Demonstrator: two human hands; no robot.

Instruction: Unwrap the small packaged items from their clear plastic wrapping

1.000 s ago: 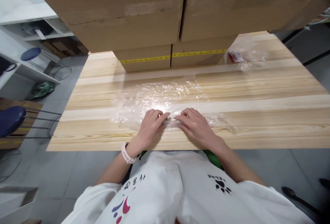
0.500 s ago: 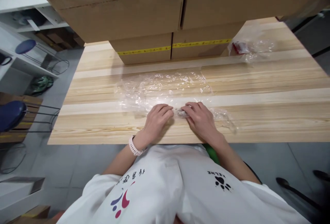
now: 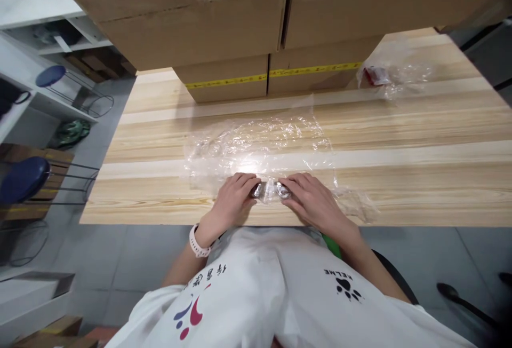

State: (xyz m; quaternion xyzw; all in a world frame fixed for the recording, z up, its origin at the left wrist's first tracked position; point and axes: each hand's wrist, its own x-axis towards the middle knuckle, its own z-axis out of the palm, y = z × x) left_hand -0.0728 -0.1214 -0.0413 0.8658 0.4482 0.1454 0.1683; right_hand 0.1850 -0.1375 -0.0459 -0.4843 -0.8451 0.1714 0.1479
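- Left hand [image 3: 235, 197] and right hand [image 3: 311, 198] sit a little wider apart than in the earlier frame, so more of the shiny wrapped bundle [image 3: 270, 191] shows between them.
- Farthest left, a blue stool [image 3: 26, 180] stands on the floor beside the tabletop [image 3: 432, 182], out of the way of the arms.
- The left grip is closed, thumb and fingers pinching the bundle's left end, which seems to hold that end steady.
- The bundle lies near the tabletop's front edge, close to the body, where both hands meet easily. Its ends look dark and its middle paler; I cannot tell whether one piece or two is inside.
- Clear film [image 3: 264, 137] spreads flat beyond the hands, probably so it feeds straight to the bundle.
- Cardboard boxes [image 3: 228, 78] stand behind the film, leaving the front for handwork.
- The right grip is also closed, clamped on the bundle's right end, matching the left so that the bundle stays level.
- Farthest right, a red item [image 3: 376, 76] rests with crumpled clear plastic [image 3: 410, 78], well apart from the hands, apparently set aside.
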